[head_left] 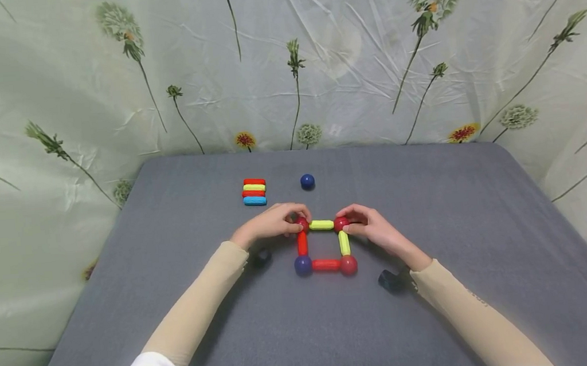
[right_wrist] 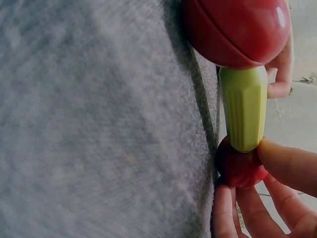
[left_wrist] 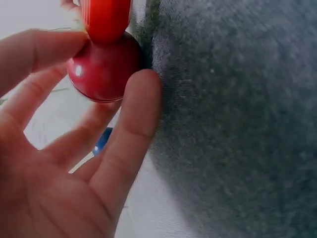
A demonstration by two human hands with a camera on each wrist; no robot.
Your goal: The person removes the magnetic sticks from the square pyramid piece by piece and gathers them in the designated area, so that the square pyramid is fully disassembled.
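A square of rods and balls lies on the grey table. My left hand (head_left: 277, 221) pinches the red ball (left_wrist: 106, 67) at its far left corner, thumb and fingers around it. With my right hand (head_left: 371, 225) I grip another red ball (right_wrist: 241, 166) at the far right corner. Between these two runs a yellow-green rod (head_left: 321, 225). A red rod (head_left: 302, 244) forms the left side and a second yellow-green rod (right_wrist: 243, 109) the right. The near side is a red rod (head_left: 326, 265) between a dark blue ball (head_left: 303, 265) and a third red ball (head_left: 349, 265).
Behind the square, to the left, several rods (head_left: 254, 192) in red, yellow-green and blue lie side by side. A loose blue ball (head_left: 307, 182) sits at the back middle of the grey table (head_left: 427, 178). A flower-printed curtain (head_left: 245, 95) hangs behind the far edge.
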